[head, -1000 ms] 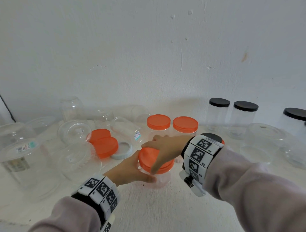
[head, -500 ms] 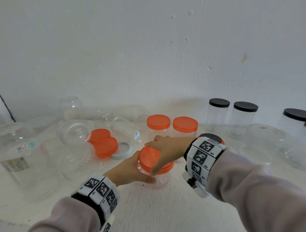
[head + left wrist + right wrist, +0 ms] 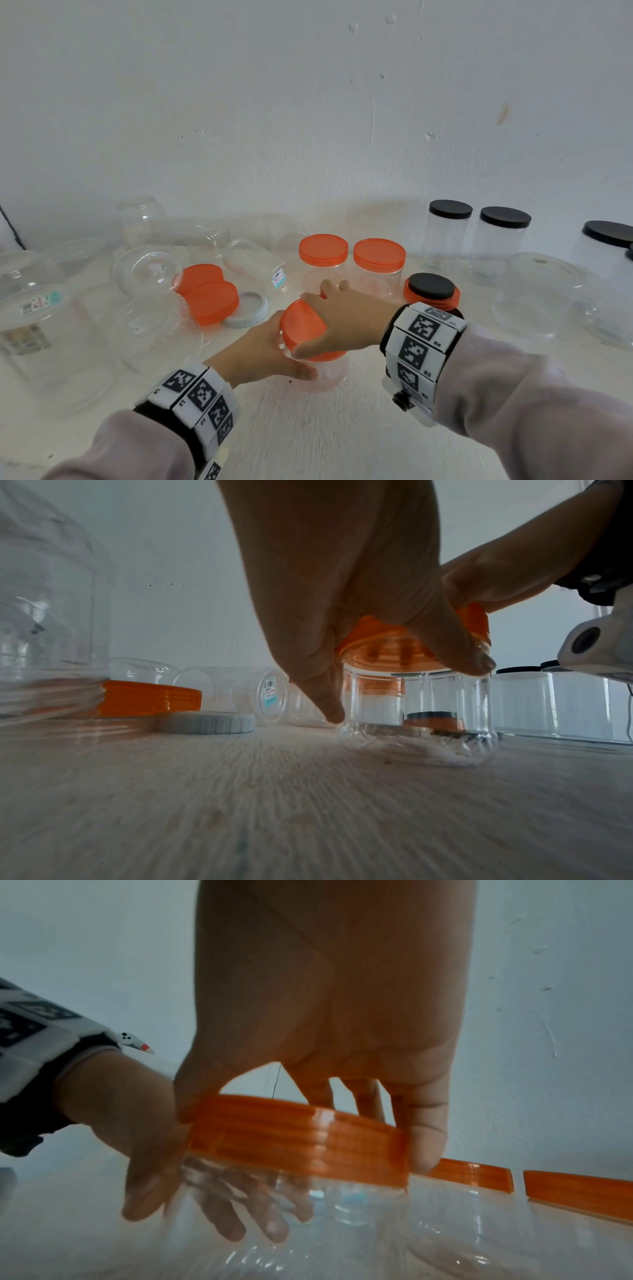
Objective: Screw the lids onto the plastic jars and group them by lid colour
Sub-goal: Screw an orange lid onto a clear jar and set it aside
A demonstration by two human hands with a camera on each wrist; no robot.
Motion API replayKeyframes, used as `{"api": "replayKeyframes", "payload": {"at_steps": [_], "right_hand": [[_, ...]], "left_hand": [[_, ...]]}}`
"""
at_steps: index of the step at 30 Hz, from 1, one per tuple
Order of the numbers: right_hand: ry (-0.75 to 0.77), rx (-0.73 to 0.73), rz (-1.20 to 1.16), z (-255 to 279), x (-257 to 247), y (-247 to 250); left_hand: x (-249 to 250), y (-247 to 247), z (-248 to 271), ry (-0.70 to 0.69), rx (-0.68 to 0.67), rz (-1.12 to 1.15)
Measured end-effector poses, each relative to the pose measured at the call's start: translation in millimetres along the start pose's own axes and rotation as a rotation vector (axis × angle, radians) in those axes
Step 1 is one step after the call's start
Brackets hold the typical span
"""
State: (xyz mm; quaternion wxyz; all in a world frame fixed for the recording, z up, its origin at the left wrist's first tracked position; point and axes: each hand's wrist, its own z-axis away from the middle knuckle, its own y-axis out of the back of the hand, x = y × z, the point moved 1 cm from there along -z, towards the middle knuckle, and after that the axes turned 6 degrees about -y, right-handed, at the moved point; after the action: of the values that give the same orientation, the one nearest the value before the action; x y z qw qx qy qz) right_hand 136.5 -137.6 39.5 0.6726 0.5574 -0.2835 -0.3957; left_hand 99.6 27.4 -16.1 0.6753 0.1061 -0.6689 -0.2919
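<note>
**Small jar, lid in hand**

Small clear plastic jar (image 3: 325,373) stands on the pale wood-grain tabletop (image 3: 308,438). Left hand (image 3: 257,353) wraps its body; right hand (image 3: 346,322) grips its ribbed orange screw lid (image 3: 301,325). Right wrist view alone shows the lid tilted; left wrist view, the jar's base on the table.

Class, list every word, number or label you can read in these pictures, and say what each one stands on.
"2.00": sideways on the price sticker of the clear jar lying on its side; the sticker's other print is too small to read.
"R4", "R3": beside the square markers on the right wristband.
Left wristband: small characters, too blurred to read.
Paper label on the large jar: blurred, unreadable.
</note>
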Motion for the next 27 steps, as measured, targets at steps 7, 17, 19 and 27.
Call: {"api": "replayKeyframes", "payload": {"at_steps": [7, 17, 19, 27], "right_hand": [[-0.016, 0.090, 0.032, 3, -3, -8], [-0.037, 0.113, -0.024, 5, -1, -17], [-0.043, 0.080, -0.101, 6, 0, -19], [0.040, 0.039, -0.277, 25, 45, -1]], "left_hand": [[1, -1, 0, -0.005, 0.014, -0.010], [2, 0, 1, -0.001, 0.010, -0.006], [2, -1, 1, -0.004, 0.001, 0.007], [1, -1, 1, -0.016, -0.025, 0.076]]}}
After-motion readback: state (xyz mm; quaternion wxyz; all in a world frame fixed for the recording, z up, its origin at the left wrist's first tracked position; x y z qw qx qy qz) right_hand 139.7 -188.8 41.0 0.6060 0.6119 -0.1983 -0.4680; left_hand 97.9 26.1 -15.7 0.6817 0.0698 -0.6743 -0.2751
